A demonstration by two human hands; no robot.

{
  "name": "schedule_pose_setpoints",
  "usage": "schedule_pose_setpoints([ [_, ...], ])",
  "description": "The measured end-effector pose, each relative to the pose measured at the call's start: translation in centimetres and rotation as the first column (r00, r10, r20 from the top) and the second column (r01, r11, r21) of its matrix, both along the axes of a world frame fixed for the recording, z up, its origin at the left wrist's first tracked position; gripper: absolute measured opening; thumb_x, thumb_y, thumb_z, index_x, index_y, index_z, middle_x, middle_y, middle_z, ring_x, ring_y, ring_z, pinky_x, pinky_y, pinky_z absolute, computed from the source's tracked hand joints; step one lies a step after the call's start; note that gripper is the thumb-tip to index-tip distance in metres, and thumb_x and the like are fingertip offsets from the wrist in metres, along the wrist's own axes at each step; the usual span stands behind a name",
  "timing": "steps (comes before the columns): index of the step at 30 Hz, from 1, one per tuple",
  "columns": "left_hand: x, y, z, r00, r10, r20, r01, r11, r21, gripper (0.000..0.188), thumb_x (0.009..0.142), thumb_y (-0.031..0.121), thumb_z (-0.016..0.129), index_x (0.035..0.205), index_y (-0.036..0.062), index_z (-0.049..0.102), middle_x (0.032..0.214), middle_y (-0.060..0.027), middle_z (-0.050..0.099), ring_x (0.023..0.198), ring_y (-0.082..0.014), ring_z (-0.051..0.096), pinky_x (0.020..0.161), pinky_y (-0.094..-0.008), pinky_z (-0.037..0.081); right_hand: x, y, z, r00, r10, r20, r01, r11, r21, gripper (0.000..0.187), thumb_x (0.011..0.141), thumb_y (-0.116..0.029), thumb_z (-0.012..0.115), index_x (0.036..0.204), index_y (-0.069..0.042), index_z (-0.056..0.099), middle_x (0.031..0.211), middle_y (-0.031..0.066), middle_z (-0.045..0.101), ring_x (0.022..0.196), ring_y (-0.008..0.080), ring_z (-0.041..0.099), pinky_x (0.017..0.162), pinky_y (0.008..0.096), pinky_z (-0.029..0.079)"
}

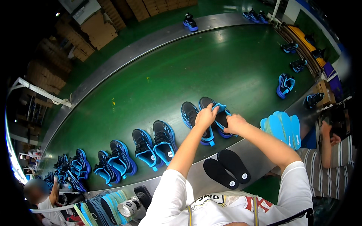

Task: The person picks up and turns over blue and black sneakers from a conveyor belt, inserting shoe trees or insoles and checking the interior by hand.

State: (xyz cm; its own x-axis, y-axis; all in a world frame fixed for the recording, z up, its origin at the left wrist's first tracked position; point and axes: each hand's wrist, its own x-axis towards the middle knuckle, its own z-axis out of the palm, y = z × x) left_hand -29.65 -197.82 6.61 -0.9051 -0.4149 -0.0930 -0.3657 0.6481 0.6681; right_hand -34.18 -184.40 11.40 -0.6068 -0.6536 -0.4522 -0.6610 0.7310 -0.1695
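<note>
On the green belt before me is a black and blue sneaker, its toe pointing away. My left hand pinches the light-blue tongue at the shoe's opening. At the collar's right side, my right hand is closed on the edge, fingers partly hidden inside the opening. Just left of it stands a matching sneaker, partly covered by my left hand and forearm. Nearer to me, a pair of black insoles with round white labels at the heels lies on the metal ledge.
Finished-looking sneakers line the belt to the left. Blue insoles are stacked at right; more insoles, a phone and a tape roll sit lower left. People work at both sides; a striped shirt shows at right.
</note>
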Motion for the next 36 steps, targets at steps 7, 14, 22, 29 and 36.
schedule_pose_setpoints([
  [7,-0.5,-0.4,-0.4,0.999,-0.008,0.053,0.003,0.997,0.078,0.050,0.080,0.046,0.039,0.096,0.0007,0.052,0.081,-0.0239,0.057,0.081,-0.0373,0.054,0.070,-0.0419,0.042,0.1,-0.9,-1.1,0.974,0.225,-0.018,-0.224,0.974,0.042,0.018,0.070,-0.006,0.048,0.080,0.001,0.060,0.095,0.0173,0.054,0.088,0.0287,0.054,0.073,0.0351,0.046],
  [14,-0.4,-0.1,-0.1,0.994,-0.047,0.101,0.047,0.999,0.006,0.055,0.081,0.046,0.035,0.104,-0.0019,0.048,0.081,-0.0256,0.056,0.081,-0.0383,0.054,0.070,-0.0430,0.043,-1.1,-1.4,-6.8,0.913,0.362,-0.187,-0.375,0.926,-0.037,0.017,0.072,-0.011,0.044,0.079,-0.004,0.058,0.085,0.0142,0.056,0.083,0.0257,0.055,0.072,0.0343,0.045],
  [22,-0.2,-0.4,-0.8,0.993,-0.064,0.096,0.069,0.996,-0.050,0.053,0.083,0.044,0.034,0.104,-0.0027,0.048,0.081,-0.0250,0.056,0.080,-0.0380,0.054,0.070,-0.0431,0.042,-1.2,-3.6,-4.2,0.948,0.290,0.130,-0.315,0.913,0.258,0.033,0.078,-0.022,0.041,0.104,-0.007,0.055,0.113,0.0131,0.048,0.105,0.0249,0.044,0.086,0.0330,0.036],
  [29,-0.6,-0.1,-0.3,0.987,-0.095,0.133,0.096,0.995,-0.005,0.053,0.082,0.044,0.036,0.100,-0.0033,0.050,0.080,-0.0244,0.057,0.079,-0.0379,0.054,0.069,-0.0431,0.042,-1.5,-3.2,-8.3,0.804,0.586,0.103,-0.542,0.651,0.531,0.036,0.073,-0.018,0.055,0.108,-0.007,0.054,0.118,0.0104,0.045,0.108,0.0230,0.043,0.084,0.0306,0.037],
  [36,0.3,0.6,-0.1,1.000,0.014,0.007,-0.013,0.999,-0.046,0.051,0.079,0.044,0.041,0.100,-0.0008,0.053,0.074,-0.0216,0.058,0.074,-0.0364,0.056,0.068,-0.0405,0.044,-1.2,-3.5,-5.4,0.836,0.549,0.010,-0.537,0.812,0.228,0.028,0.075,-0.013,0.045,0.100,-0.006,0.055,0.100,0.0122,0.057,0.088,0.0230,0.056,0.073,0.0345,0.044],
])
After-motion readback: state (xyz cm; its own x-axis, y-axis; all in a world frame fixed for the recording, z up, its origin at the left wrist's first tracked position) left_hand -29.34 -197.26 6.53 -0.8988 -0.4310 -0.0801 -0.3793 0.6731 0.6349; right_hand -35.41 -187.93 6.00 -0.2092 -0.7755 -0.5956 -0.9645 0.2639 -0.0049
